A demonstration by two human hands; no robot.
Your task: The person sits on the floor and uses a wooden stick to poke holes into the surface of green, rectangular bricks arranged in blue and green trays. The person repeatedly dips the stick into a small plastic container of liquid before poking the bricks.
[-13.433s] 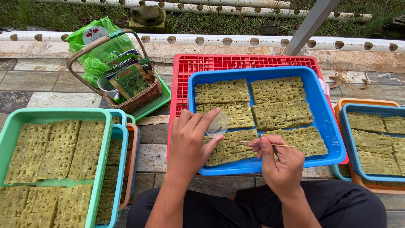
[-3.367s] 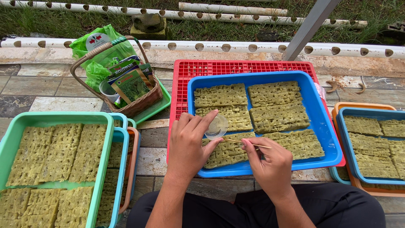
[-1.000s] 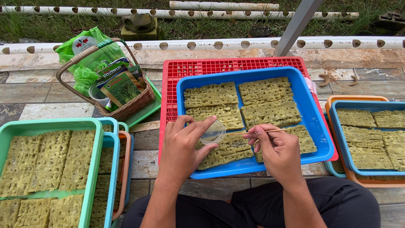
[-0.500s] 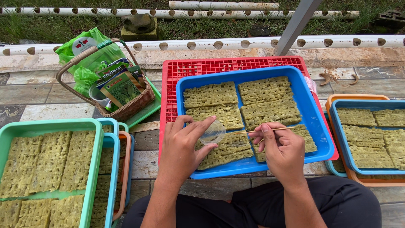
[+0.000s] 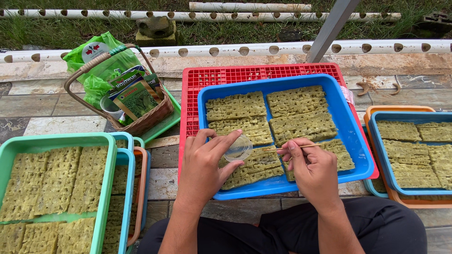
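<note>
Seed-sowing stick (image 5: 294,147), thin and pale, is pinched in the grip of the right hand (image 5: 313,171), its tip at the small clear dish (image 5: 238,148) that the left hand (image 5: 203,167) pinches between thumb and fingers over the blue tray (image 5: 348,127). Scored yellow-green sponge slabs (image 5: 287,115) fill this tray, which rests on a red crate (image 5: 221,75). Whether their cells hold seed cannot be told; similar filled trays stand at both sides, with a wicker basket (image 5: 141,123) of seed packets at far left.

The right hand (image 5: 314,170) now sits higher than 13 s ago — its thin stick (image 5: 293,147) points left toward the small clear cup (image 5: 238,148).
</note>
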